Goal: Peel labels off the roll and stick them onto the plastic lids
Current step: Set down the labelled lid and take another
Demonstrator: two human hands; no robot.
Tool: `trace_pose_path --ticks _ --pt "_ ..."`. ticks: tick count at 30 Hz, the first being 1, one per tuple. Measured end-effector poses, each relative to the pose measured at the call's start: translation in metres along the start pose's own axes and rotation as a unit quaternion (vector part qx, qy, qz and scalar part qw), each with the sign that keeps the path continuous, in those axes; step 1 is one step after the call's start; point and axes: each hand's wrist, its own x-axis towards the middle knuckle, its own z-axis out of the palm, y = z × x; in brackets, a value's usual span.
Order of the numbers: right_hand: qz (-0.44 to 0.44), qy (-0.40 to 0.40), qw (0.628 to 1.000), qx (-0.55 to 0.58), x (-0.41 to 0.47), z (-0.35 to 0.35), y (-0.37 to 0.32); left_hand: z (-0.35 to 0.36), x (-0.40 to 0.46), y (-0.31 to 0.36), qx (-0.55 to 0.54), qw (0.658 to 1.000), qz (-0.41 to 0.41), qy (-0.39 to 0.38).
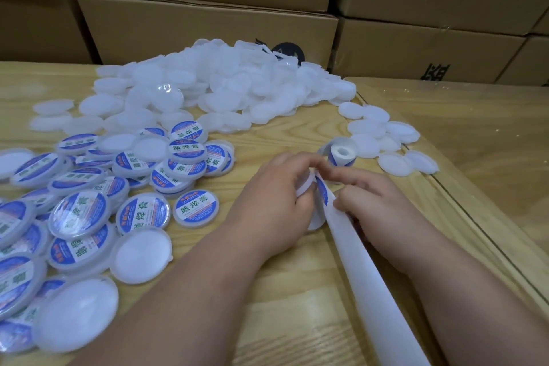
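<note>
— Cardboard boxes (208, 24), brown and stacked, stand far beyond both hands, and the light wooden table (291, 291) lies under them. What else is big?

— The heap of plain white round plastic lids (214, 89) is ahead of the left hand (267, 205). The labelled lids with blue and white stickers (89, 202) lie at its outer side.

— And the hands?

— The left hand grips one white lid (306, 184) on edge. The right hand (374, 202) pinches the long white backing strip (356, 261), which runs back toward the body. A blue label (321, 189) sits between the fingers. The small white label roll (341, 156) stands just beyond the fingertips.

— Which step is it?

— I think the label is being peeled or placed. Next it must be centred on the lid and pressed flat.
</note>
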Motion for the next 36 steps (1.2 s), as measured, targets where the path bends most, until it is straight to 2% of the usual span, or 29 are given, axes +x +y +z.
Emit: trace_pose_path --ticks 6,13,17,21,26,31,36 --pt "0.045 0.071 0.995 0.046 0.009 0.001 0.004 -0.003 -0.002 0.005 -0.023 1.000 -0.007 -0.019" --pt "0.056 0.095 0.994 0.029 0.012 0.002 0.008 -0.003 -0.002 0.005 -0.033 0.999 -0.003 -0.018" --pt "0.030 0.082 0.995 0.041 0.008 0.000 0.003 -0.002 -0.001 0.004 -0.041 0.999 -0.001 -0.012" --pt "-0.004 0.038 0.999 -0.014 0.002 0.000 0.000 -0.003 -0.001 0.004 -0.050 0.999 0.003 -0.007" --pt "0.007 -0.014 1.000 0.010 0.002 -0.005 0.001 0.000 -0.001 0.002 -0.042 0.999 -0.016 0.003" --pt "0.006 0.001 1.000 0.029 0.005 -0.005 0.005 -0.003 -0.002 0.005 -0.081 0.996 -0.036 0.001" --pt "-0.004 0.048 0.994 0.099 0.009 -0.004 0.009 -0.005 -0.003 0.006 -0.095 0.995 -0.025 -0.001"
